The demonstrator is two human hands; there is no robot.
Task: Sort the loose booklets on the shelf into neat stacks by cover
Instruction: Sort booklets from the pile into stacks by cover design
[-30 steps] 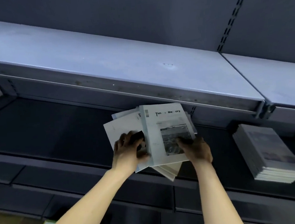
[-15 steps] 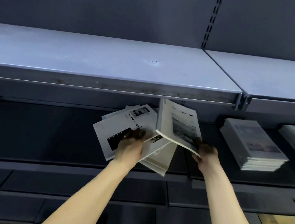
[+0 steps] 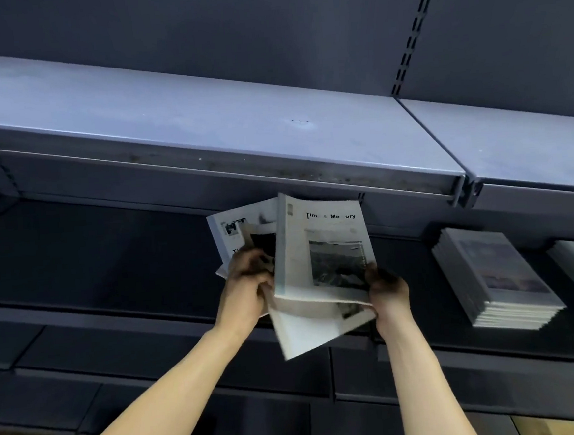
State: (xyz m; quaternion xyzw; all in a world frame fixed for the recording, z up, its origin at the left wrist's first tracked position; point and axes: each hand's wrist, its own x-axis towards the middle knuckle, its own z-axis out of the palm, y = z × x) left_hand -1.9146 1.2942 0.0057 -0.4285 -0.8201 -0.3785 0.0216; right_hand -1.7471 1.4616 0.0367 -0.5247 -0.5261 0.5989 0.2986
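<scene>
Both grips clutching loose booklets (image 3: 319,249), right hand (image 3: 385,290) under the tilted-back front copy, left hand (image 3: 248,284) regathered on the rest

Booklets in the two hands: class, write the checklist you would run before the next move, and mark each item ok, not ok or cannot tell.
1. Right hand grips the front booklet at its lower right corner: ok.
2. Left hand holds the other loose booklets behind it: ok.
3. Loose booklets squared into one neat stack: not ok, they are fanned at different angles.
4. Front cover readable for sorting: ok, title and photo face the camera.
5. Matching stack to set it on: cannot tell; the neat stack to the right is too blurred to compare covers.
6. Bare shelf to the left: ok.
</scene>
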